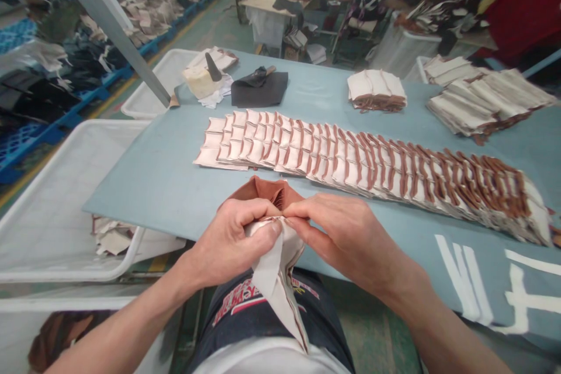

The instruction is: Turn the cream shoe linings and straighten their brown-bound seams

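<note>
Between my hands, over my lap at the table's near edge, is a sewn piece (272,272) with brown leather-like outside and off-white lining, partly folded. My left hand (239,234) grips its left side, the thumb pressed on the pale lining. My right hand (337,228) pinches the edge at the middle with thumb and fingertips, close against the left fingers. The brown part (254,189) opens away from me, and pale flaps hang down toward my lap. Just beyond lies a long overlapping row of similar white and brown pieces (333,155).
On the blue table (144,187) stand a stack of pieces (377,90), a larger pile (491,99), black material (259,89) and a pale bundle with a dark cone-shaped thing (213,67). White bins (56,198) stand at the left; a metal post (114,29) rises there. White tape strips (464,280) mark the right.
</note>
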Available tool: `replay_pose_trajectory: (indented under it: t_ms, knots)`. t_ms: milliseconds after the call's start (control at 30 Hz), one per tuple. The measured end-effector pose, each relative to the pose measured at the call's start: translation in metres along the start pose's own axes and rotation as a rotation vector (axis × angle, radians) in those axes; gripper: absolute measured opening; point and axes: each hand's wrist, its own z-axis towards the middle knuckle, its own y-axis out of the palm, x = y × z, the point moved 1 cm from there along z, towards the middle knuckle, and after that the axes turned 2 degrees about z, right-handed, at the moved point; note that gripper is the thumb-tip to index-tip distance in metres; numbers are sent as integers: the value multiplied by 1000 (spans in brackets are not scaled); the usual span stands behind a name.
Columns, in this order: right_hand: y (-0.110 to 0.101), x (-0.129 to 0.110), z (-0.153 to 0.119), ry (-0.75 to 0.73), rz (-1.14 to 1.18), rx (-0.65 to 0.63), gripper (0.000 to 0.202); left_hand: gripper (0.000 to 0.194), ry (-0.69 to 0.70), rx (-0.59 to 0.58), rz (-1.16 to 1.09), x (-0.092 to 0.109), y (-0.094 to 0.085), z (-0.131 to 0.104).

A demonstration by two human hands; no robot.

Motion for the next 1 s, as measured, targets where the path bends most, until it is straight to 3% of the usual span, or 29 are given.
replay_pose_trajectory:
  t_ms: [433,567,767,1000]
  knots:
    - [-3,-5,0,14,1,-77,17,22,94,0,129,3,-2,-9]
    - [0,-6,1,-3,-5,-30,17,20,99,11,139,4,-1,-10]
    - [8,-6,-1,-53,14,96,17,20,26,33,94,3,4,-12]
    - [9,-6,-10,-36,27,104,16,22,-80,11,38,6,9,-14]
